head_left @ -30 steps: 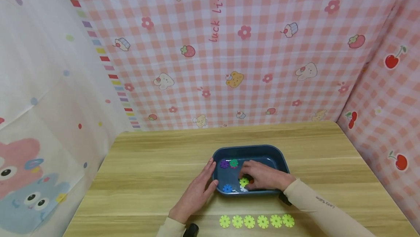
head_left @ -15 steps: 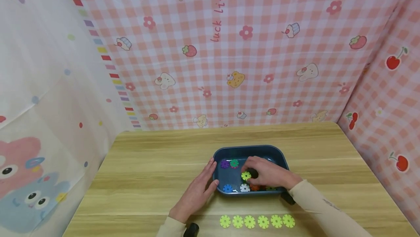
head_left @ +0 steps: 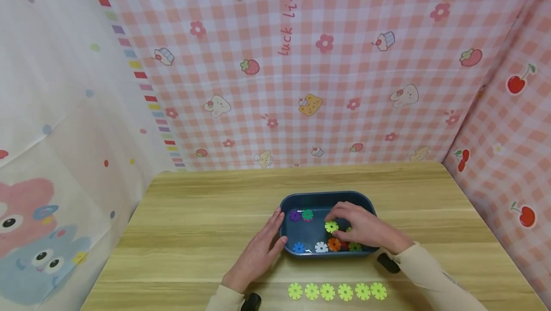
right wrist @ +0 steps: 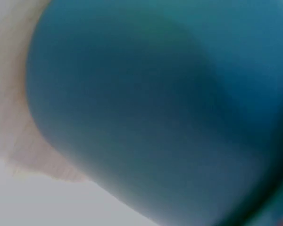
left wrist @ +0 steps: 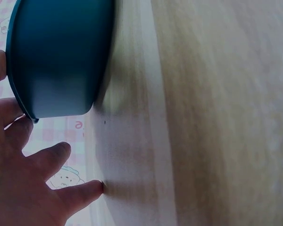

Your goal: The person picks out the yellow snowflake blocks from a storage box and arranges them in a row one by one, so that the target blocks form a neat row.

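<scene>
Inside the dark blue plastic box (head_left: pixel 307 232), my right hand (head_left: pixel 361 226) pinches a yellow-green snowflake disc (head_left: pixel 331 227) between thumb and fingers, above the box floor. Around it in the box lie a purple disc (head_left: pixel 295 215), a green disc (head_left: pixel 307 215), a blue disc (head_left: pixel 299 248), a white disc (head_left: pixel 321 247) and an orange disc (head_left: pixel 334 244); more discs are partly hidden by that hand. My left hand (head_left: pixel 257 252) touches the box's left end with fingers extended. In the left wrist view, spread fingers of the left hand (left wrist: pixel 28 165) meet the box rim.
A row of several yellow-green discs (head_left: pixel 327 291) lies on the wooden table (head_left: pixel 206 220) in front of the box. Patterned cloth (head_left: pixel 275 91) hangs behind the table and at both sides. The box's blurred outer wall (right wrist: pixel 132 103) fills most of the right wrist view.
My right hand has picked the yellow-green disc up from the box's front part and moved it right and slightly back, uncovering the white and orange discs. The left hand stays put.
</scene>
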